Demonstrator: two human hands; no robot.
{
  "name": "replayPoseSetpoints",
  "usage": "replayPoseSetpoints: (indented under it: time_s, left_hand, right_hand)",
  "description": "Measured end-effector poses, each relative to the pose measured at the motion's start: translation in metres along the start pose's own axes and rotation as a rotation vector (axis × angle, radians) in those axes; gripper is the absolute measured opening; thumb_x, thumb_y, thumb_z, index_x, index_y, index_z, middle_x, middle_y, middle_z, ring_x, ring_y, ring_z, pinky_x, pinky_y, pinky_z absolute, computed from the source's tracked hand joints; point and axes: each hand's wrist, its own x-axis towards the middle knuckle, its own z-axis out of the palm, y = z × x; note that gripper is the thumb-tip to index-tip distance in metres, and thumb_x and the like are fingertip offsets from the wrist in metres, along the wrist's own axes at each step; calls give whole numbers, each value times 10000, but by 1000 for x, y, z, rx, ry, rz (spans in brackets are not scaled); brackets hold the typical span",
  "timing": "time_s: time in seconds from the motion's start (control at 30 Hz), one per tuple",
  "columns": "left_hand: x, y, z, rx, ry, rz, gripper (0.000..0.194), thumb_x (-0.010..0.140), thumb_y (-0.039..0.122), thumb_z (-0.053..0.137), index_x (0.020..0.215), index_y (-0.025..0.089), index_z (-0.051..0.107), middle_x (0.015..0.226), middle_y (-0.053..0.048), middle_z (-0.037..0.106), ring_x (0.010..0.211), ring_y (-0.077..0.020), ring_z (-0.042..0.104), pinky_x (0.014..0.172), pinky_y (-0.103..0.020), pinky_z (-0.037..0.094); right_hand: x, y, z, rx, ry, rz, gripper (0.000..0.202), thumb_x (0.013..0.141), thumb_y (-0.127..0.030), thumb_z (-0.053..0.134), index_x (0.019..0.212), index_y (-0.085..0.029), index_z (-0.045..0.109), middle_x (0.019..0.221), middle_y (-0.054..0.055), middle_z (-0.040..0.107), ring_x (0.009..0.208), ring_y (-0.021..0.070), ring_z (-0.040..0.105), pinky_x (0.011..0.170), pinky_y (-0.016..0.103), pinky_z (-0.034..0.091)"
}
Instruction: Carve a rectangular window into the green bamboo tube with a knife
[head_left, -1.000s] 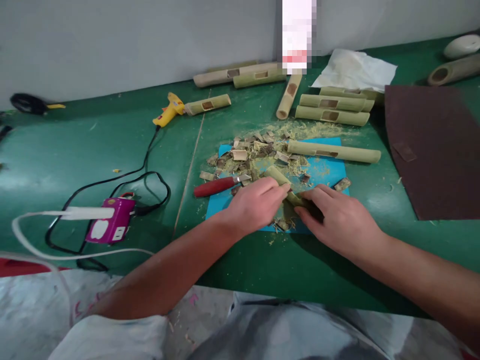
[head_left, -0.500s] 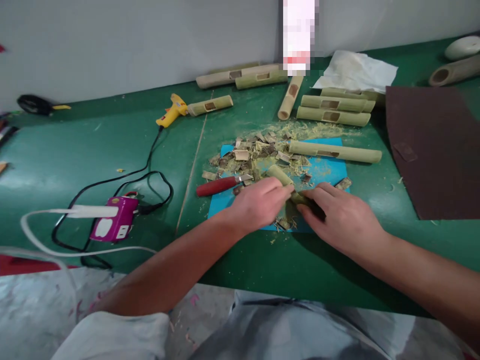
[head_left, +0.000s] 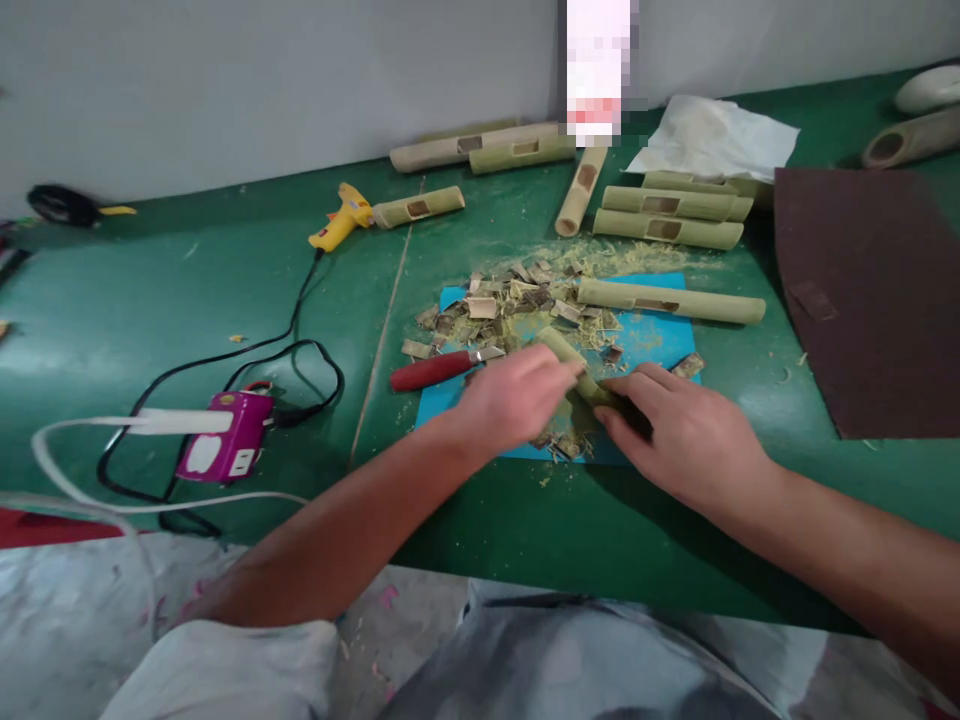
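Observation:
A short green bamboo tube (head_left: 564,348) lies slanted over a blue sheet (head_left: 652,345). My right hand (head_left: 679,420) is wrapped round its near end. Beside the tube, my left hand (head_left: 517,395) is closed, its fingers pinched at the tube's left side; what they hold is too small and blurred to name. A red-handled knife (head_left: 431,371) rests left of my left hand, its blade pointing right. Chips and shavings (head_left: 517,300) are heaped on the sheet's far left part. Behind the short tube lies a longer bamboo tube (head_left: 705,304) with a cut opening.
More notched bamboo tubes (head_left: 667,229) lie at the back, some beneath a white cloth (head_left: 709,140). A yellow glue gun (head_left: 345,218) and a magenta power adapter (head_left: 225,437) with cables are on the left. Dark brown sheet (head_left: 862,300) at right.
My left hand has shifted slightly left and back from the tube's middle, showing more of the tube between my hands. My right hand keeps its hold.

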Motion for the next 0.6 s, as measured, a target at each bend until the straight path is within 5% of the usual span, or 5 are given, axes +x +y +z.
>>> replayPoseSetpoints:
  time_s: [0.1,0.2,0.33,0.47,0.6]
  left_hand:
    - [1,1,-1,30,105,-56,250,1022,217,411,1060,133,643,833,-45,633,766,-133,604,715,-272,531]
    - [2,1,-1,-2,0,15,244,1015,210,421,1110,137,634,822,-38,637,749,-125,603,680,-246,521]
    - [4,2,-1,11,103,-45,238,1015,215,426,1031,136,650,828,-45,630,758,-139,597,702,-274,523]
    - [3,8,0,-29,-19,0,239,1014,232,434,1081,150,649,784,-19,603,708,-119,580,638,-237,500]
    - [2,8,0,-8,84,-47,245,1023,231,417,1069,147,642,843,-38,628,753,-133,607,683,-270,526]
  right_hand:
    - [0,0,0,-4,-1,9,248,931,-352,496,917,-185,678,903,59,684,677,168,600,537,302,319]
    - [0,0,1,-6,3,-1,244,931,-342,495,927,-183,679,887,59,685,678,168,600,544,302,324]
    - [0,2,1,-20,19,12,252,937,-345,486,935,-189,684,896,57,694,686,167,602,547,300,327]
    - [0,1,0,-52,4,-2,265,939,-350,483,939,-182,688,874,59,688,680,175,603,543,303,323]
    - [0,1,-1,-38,8,10,258,938,-349,493,957,-186,692,895,55,695,691,176,611,543,307,333]
